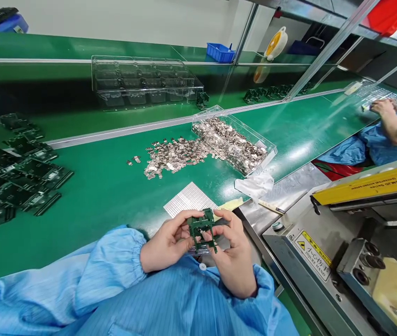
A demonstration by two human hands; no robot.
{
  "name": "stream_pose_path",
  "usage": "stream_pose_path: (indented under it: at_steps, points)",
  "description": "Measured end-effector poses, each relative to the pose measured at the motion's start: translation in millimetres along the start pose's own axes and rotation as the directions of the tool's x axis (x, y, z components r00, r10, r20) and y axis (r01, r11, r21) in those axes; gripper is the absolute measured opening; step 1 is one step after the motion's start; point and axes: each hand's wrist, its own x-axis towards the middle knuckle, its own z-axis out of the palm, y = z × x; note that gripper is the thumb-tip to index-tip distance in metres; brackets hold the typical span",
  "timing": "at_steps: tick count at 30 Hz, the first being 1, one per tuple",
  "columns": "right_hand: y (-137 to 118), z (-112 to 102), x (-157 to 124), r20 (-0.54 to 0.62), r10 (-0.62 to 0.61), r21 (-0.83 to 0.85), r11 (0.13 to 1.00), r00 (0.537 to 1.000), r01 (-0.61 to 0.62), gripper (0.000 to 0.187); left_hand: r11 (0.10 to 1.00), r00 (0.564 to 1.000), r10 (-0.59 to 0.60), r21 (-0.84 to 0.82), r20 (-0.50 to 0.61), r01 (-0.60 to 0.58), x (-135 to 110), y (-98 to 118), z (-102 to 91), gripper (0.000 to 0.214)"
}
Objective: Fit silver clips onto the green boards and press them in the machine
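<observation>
A person in a pale blue, finely striped smock sits at the near edge of a smooth green conveyor belt [114, 186]. Both hands meet just above the lap, close to the belt's near edge. The left hand [165, 242] and the right hand [235, 254] are each closed around a small dark green circuit board [202, 229], fingertips pinching it from opposite sides, thumbs on top. The board looks flat, rigid and notched, with thin legs or tabs hanging below it.

The work in hand appears to be fitting or checking a part on this board; any next move would seem to call for a steady two-handed pinch and fine fingertip placement.

On the belt beyond the hands lies a white gridded sheet [188, 198]. Further in, a loose heap of small shiny metal clips [173, 156] spills from a clear plastic tray [234, 142] filled with more of them. At the left edge sits a pile of dark green boards [16, 172]. A clear moulded tray stack [142, 81] stands on the far shelf. To the right is a grey metal machine [342, 242] with a yellow warning label. At the far right edge a co-worker's hand [382, 108] rests on the belt, blue sleeve showing.
</observation>
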Motion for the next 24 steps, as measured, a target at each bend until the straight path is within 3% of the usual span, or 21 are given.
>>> stream_pose_path:
  at_steps: [5, 9, 14, 24]
  points:
    - [-1.1, 3.9, -2.7, -0.051, 0.062, 0.043, 0.997, 0.997, -0.060, 0.009, 0.992, 0.998, 0.069, 0.107, -0.012, -0.067, -0.4, -2.9, 2.3, 0.031]
    - [0.6, 8.8, -7.3, -0.056, 0.137, 0.190, 0.974, 0.989, -0.125, 0.007, 0.986, 0.993, 0.093, 0.148, -0.079, -0.080, -1.4, -0.8, 7.6, 0.029]
    - [1.4, 16.7, -8.1, 0.001, 0.305, 0.463, 0.844, 0.952, -0.271, 0.005, 0.987, 0.986, 0.056, 0.159, -0.156, -0.031, -2.8, 3.6, 12.7, 0.026]
    - [-1.5, 31.3, -14.1, -0.011, 0.474, 0.681, 0.648, 0.880, -0.341, 0.023, 0.959, 0.981, 0.035, 0.282, -0.189, 0.020, -9.0, 4.5, 14.5, 0.024]
